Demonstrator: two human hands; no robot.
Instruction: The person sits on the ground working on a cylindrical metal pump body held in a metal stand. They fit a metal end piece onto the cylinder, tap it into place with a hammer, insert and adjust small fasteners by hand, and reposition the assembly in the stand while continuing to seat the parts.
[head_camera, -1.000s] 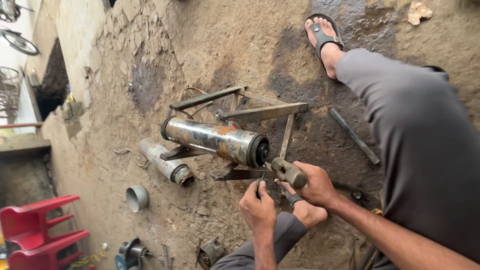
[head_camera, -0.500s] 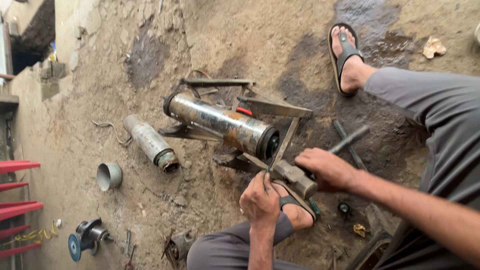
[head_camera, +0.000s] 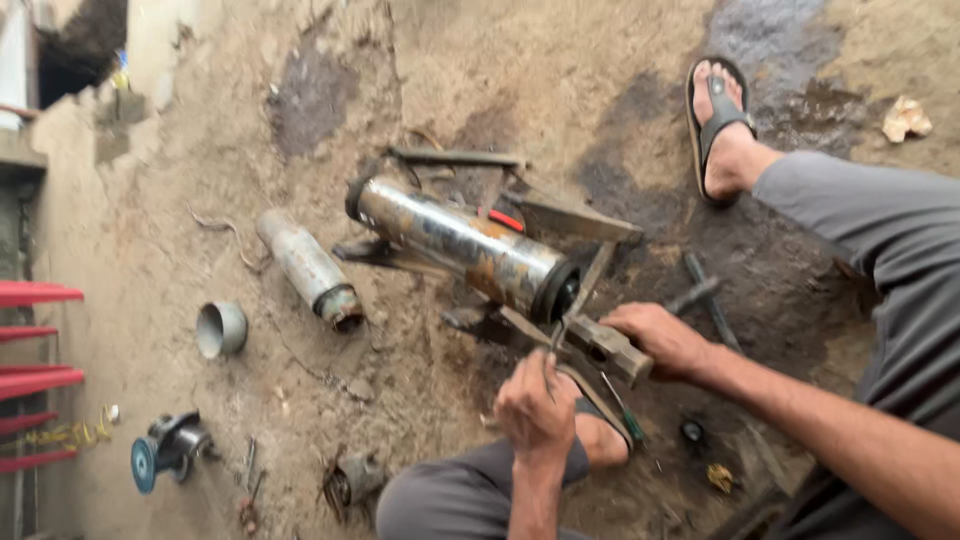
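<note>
A rusty metal cylinder (head_camera: 465, 248) lies on flat steel bars (head_camera: 580, 222) on the dirt floor. My right hand (head_camera: 662, 338) grips a hammer (head_camera: 610, 347), its head just below the cylinder's open end. My left hand (head_camera: 537, 402) pinches a thin metal punch (head_camera: 556, 338), its tip pointing up at the cylinder's end. Both hands are close together in front of that end. My sandalled right foot (head_camera: 718, 125) rests on the ground beyond the cylinder; my left foot (head_camera: 603, 438) sits under my left hand.
A smaller grey cylinder (head_camera: 308, 268) and a short pipe ring (head_camera: 220, 329) lie to the left. An angle grinder (head_camera: 166, 449) lies at lower left beside red plastic furniture (head_camera: 35, 375). A screwdriver (head_camera: 622, 412) and small parts lie near my left foot. Dark oily patches stain the ground.
The view has shifted, so everything sits lower and rightward in frame. My right hand has lowered the hammer toward the punch, and my left hand has stayed at the cylinder's end.
</note>
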